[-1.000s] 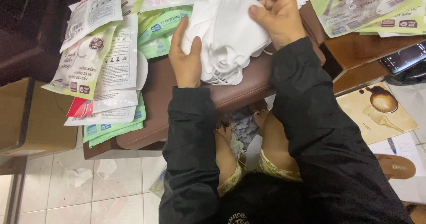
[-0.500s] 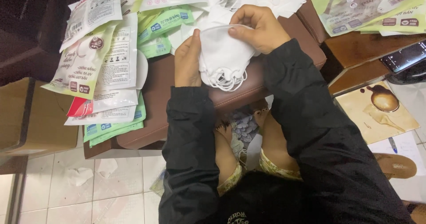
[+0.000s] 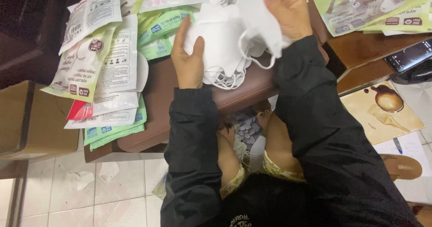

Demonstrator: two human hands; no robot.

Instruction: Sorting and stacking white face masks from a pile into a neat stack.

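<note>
So the stack of white face masks (image 3: 220,42) is sitting on the brown padded tabletop (image 3: 162,101), right at its near edge, with a tangle of thin ear loops (image 3: 225,76) hanging off the front. These look super light and soft, the cupped kind that squash if you pinch too hard, so I'd say the loops snag easily and the pile slides apart unless it's braced from the side.

That's pretty much how it's held: the left hand (image 3: 188,58) lies flat and open against the left side of the stack, no real grip, just steadying. The right hand (image 3: 288,8) has its grip closed on a loose white mask (image 3: 263,22) raised over the pile.

Further out, printed green and white packets (image 3: 96,69) are heaped to the left, more packets (image 3: 360,6) top right, and a sandal (image 3: 400,166) on the floor.
</note>
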